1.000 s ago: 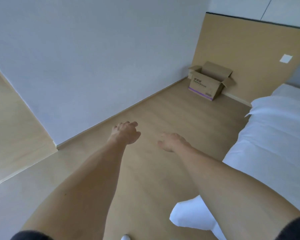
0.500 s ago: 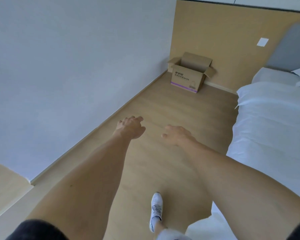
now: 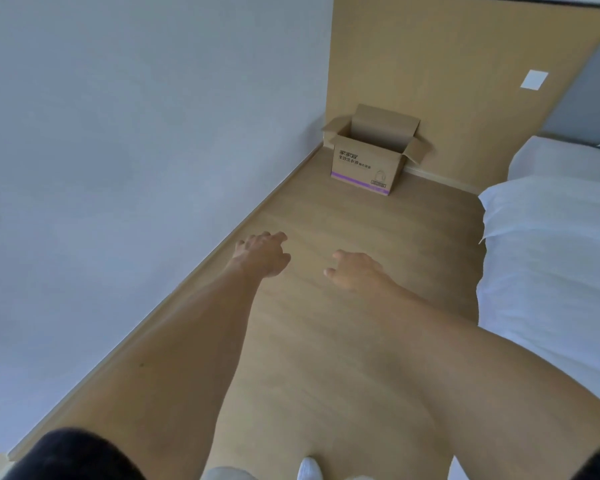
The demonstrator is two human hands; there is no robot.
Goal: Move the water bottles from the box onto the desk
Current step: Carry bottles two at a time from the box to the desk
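Both arms are extended forward over the wooden floor (image 3: pixel 343 341), bare from the dark short sleeves at the near edge.

Left hand (image 3: pixel 262 254): held palm-down above the floor, fingers loosely curled and slightly spread. It holds nothing and touches nothing.

Right hand (image 3: pixel 352 271): held palm-down just right of the left hand, apart from it. Fingers hang loosely curled, thumb pointing left. It holds nothing.

Cardboard box (image 3: pixel 374 157): stands upright on the floor in the far corner, well apart from both hands. Its left side is near the grey wall (image 3: pixel 136 133); its back is close to the tan wood panel (image 3: pixel 430 64). All four top flaps are folded outward, so the top is open. The front face carries dark printed text and a purple stripe along the bottom edge. The inside of the box is visible only as far as its upper back wall; whether bottles are inside cannot be told from this position.

Bed (image 3: pixel 551 254): white bedding occupies the right side, from near to far, with a grey headboard (image 3: pixel 586 98) against the tan panel. A white wall plate (image 3: pixel 534 79) is fixed on the panel, left of the headboard.

A white shoe tip (image 3: pixel 309 472) shows at the near edge, between the arms.
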